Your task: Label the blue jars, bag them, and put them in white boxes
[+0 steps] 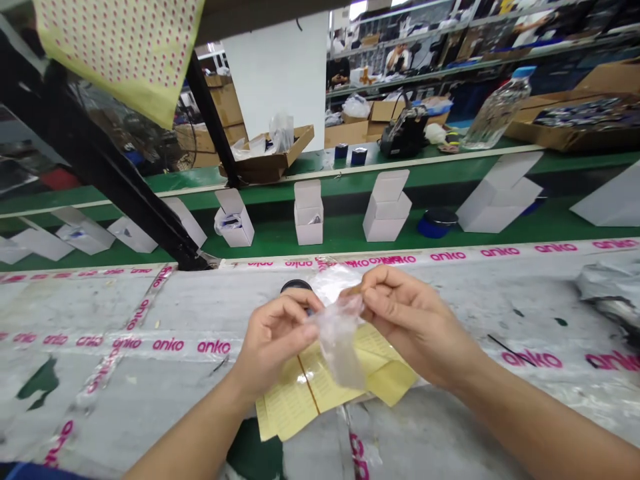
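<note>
Between my two hands hangs a small clear plastic bag (343,350), its upper edge pinched on either side. My left hand (270,343) grips the left edge between thumb and fingers. Thumb and forefinger of my right hand (417,323) close on the upper right part, where a small brownish bit shows; I cannot make out what it is. Yellow printed sheets (300,407) lie on the table below the bag. A black round object (297,285) sits just behind my left fingers, partly hidden. More crumpled clear plastic (337,280) lies behind the hands.
Several open white boxes (309,223) stand along the green ledge ahead, with a blue round container (437,223) among them. A black slanted post (115,180) crosses on the left. The shelf above holds a cardboard tray (295,150) and a plastic bottle (495,113).
</note>
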Tool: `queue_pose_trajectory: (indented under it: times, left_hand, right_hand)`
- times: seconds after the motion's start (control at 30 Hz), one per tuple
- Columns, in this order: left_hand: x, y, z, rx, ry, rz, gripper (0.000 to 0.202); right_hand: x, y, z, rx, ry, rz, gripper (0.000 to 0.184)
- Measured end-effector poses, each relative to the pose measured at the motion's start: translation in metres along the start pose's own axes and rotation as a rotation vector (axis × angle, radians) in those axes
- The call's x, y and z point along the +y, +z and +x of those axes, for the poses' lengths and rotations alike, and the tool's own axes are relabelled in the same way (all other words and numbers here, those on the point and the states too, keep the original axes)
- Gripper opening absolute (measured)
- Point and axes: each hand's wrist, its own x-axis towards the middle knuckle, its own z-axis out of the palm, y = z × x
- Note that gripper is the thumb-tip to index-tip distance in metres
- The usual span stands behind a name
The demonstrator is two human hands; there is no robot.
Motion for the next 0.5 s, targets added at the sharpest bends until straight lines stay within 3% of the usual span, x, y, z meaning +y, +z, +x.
queue_pose_trajectory:
  times: [0.1,0.23,0.4,0.5]
  left_hand:
    - [0.013,-0.008,0.0,-0.119,-0.147,-0.146,0.031]
    - [0.035,-0.028,0.005,-0.166,-0.529,0.083,0.034]
    - [0.047,-0.051,0.011,-0.219,-0.606,0.319,0.03]
    - [0.04,-0.057,0.014,-0.162,-0.586,0.353,0.033]
  right_hand:
    - [0.011,0.006,0.0,-0.097,0.188,0.211,0.023]
    - [0.02,0.009,0.003,-0.196,0.328,0.181,0.027]
    - [0.02,0.009,0.011,-0.186,0.243,-0.297,0.019]
    - [0.023,0.01,0.016,-0.142,0.192,-0.667,0.024]
